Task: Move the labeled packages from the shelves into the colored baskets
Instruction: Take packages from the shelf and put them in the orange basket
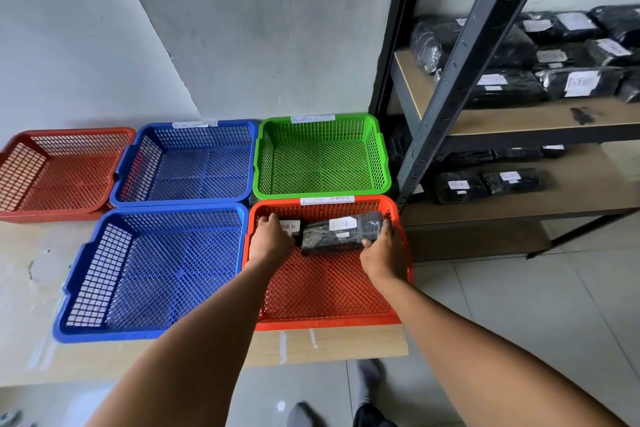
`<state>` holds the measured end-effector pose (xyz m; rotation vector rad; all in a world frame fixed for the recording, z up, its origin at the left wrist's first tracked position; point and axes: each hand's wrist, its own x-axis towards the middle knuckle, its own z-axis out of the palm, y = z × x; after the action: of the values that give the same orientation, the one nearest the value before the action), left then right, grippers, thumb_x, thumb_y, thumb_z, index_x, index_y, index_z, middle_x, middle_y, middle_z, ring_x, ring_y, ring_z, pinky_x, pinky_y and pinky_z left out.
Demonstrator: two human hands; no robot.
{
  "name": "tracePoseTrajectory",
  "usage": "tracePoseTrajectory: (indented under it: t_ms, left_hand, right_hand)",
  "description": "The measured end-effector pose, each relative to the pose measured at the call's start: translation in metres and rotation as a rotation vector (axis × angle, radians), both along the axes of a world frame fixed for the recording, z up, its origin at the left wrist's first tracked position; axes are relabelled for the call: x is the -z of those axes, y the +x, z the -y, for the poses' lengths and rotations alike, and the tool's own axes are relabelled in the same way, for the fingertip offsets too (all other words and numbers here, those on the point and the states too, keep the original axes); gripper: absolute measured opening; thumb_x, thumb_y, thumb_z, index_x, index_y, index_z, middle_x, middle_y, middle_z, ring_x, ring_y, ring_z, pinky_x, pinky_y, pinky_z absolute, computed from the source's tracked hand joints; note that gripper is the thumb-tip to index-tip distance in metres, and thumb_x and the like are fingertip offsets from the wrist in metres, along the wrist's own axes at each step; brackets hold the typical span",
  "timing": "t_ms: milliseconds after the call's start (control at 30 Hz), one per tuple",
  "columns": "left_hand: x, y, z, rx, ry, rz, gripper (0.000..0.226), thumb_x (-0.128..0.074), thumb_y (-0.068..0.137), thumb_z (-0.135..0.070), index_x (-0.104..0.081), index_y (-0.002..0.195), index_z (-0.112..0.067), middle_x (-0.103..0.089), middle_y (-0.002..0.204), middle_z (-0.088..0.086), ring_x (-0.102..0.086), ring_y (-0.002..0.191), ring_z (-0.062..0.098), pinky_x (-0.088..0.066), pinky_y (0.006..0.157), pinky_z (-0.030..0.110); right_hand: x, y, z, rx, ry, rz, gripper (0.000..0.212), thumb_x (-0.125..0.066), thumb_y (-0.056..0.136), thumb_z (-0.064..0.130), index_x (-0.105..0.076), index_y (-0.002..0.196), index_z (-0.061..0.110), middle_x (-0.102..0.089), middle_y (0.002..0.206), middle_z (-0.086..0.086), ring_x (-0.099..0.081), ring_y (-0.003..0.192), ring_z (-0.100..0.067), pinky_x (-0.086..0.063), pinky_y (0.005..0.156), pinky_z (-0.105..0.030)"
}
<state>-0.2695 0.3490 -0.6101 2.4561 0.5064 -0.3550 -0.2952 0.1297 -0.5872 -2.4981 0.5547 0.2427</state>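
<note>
While both hands set two black plastic-wrapped labeled packages point(341, 233) into the near red mesh plastic basket point(325, 291) at lower centre, left hand point(272, 236) and right hand point(382, 251) each curl round one; many packages point(554, 59) remain on the dark metal shelves point(519, 121) at right, so the task looks barely begun.

near red basket point(405, 236) rim tag point(327, 200) reads "RETURN OVERDUE", left package label point(289, 227) shows "URN", blue basket tag point(195, 123) roughly "RETURN OVERDUE", other labels illegible
</note>
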Motion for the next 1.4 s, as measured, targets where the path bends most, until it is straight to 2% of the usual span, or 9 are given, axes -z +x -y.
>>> tracePoseTrajectory:
  t_ms: [100,200,333,500,633,833,1100,1200,1400]
  left_hand:
    - [0.000,-0.010,-0.002,0.145,0.126,0.091,0.045,-0.071,0.083,-0.017,-0.053,0.124,-0.011,-0.050,0.128,0.010,-0.062,0.102,0.030,-0.057,0.089,0.046]
    - [0.001,-0.024,-0.001,0.157,0.255,0.195,0.042,-0.064,0.083,-0.008,-0.051,0.123,-0.008,-0.050,0.125,0.014,-0.056,0.106,0.033,-0.056,0.084,0.045]
    - [0.006,-0.044,0.011,0.115,0.175,0.192,0.020,-0.065,0.089,-0.028,-0.059,0.101,-0.012,-0.067,0.095,0.006,-0.065,0.078,0.022,-0.058,0.068,0.039]
    - [0.024,-0.057,0.032,0.068,-0.118,0.028,0.038,-0.070,0.081,-0.058,-0.068,0.098,-0.024,-0.073,0.085,-0.010,-0.069,0.070,0.009,-0.062,0.066,0.034]
    - [0.026,-0.052,0.041,0.025,-0.092,0.021,0.021,-0.068,0.088,-0.040,-0.069,0.100,-0.023,-0.074,0.089,-0.006,-0.069,0.073,0.012,-0.062,0.070,0.037]
    - [0.025,-0.038,0.036,-0.003,-0.047,0.043,0.020,-0.064,0.094,-0.030,-0.070,0.108,-0.018,-0.075,0.094,0.000,-0.068,0.078,0.017,-0.060,0.076,0.037]
    - [0.021,-0.033,0.027,-0.004,-0.028,0.013,0.026,-0.063,0.092,-0.026,-0.070,0.115,-0.018,-0.075,0.099,0.004,-0.069,0.084,0.022,-0.060,0.079,0.038]
    - [0.019,-0.034,0.024,0.012,-0.044,-0.001,0.024,-0.062,0.091,-0.026,-0.071,0.112,-0.019,-0.075,0.095,0.002,-0.070,0.079,0.021,-0.061,0.075,0.040]
    - [0.001,-0.038,0.024,0.047,-0.030,-0.017,0.013,-0.060,0.091,-0.023,-0.071,0.097,-0.020,-0.073,0.089,-0.001,-0.069,0.072,0.018,-0.062,0.070,0.037]
  right_hand:
    - [0.002,-0.002,-0.002,-0.004,-0.031,0.003,0.068,-0.058,0.098,0.017,-0.024,0.157,0.009,-0.032,0.158,-0.012,-0.049,0.131,-0.031,-0.049,0.093,-0.038]
    - [0.004,-0.007,-0.007,0.035,-0.027,0.066,0.057,-0.064,0.092,0.015,-0.041,0.144,0.012,-0.041,0.146,-0.014,-0.058,0.116,-0.033,-0.054,0.079,-0.039]
    - [0.007,-0.016,-0.018,0.056,-0.016,-0.010,0.024,-0.064,0.092,0.025,-0.062,0.109,0.010,-0.065,0.114,-0.010,-0.064,0.102,-0.031,-0.048,0.073,-0.032]
    - [0.026,-0.013,-0.022,0.351,0.457,-0.175,0.017,-0.067,0.089,0.019,-0.071,0.098,0.005,-0.073,0.098,-0.013,-0.071,0.089,-0.031,-0.059,0.079,-0.035]
    - [0.035,-0.006,-0.017,0.454,0.619,-0.163,0.014,-0.061,0.084,0.007,-0.060,0.072,0.013,-0.071,0.084,-0.014,-0.070,0.076,-0.033,-0.060,0.071,-0.046]
    - [0.025,-0.004,-0.015,0.451,0.745,-0.182,0.019,-0.057,0.089,0.001,-0.061,0.105,-0.009,-0.064,0.085,-0.015,-0.061,0.077,-0.029,-0.050,0.068,-0.037]
    - [0.027,-0.008,-0.013,0.420,0.784,-0.194,0.008,-0.059,0.092,0.004,-0.064,0.098,0.001,-0.070,0.098,-0.019,-0.062,0.082,-0.027,-0.049,0.066,-0.035]
    - [0.020,-0.008,-0.013,0.423,0.765,-0.210,0.009,-0.058,0.093,0.005,-0.064,0.100,0.005,-0.067,0.116,-0.023,-0.067,0.108,-0.040,-0.055,0.089,-0.054]
    - [0.003,-0.009,-0.007,0.398,0.759,-0.228,0.014,-0.059,0.094,0.012,-0.061,0.083,0.021,-0.069,0.093,-0.005,-0.068,0.101,-0.028,-0.058,0.090,-0.045]
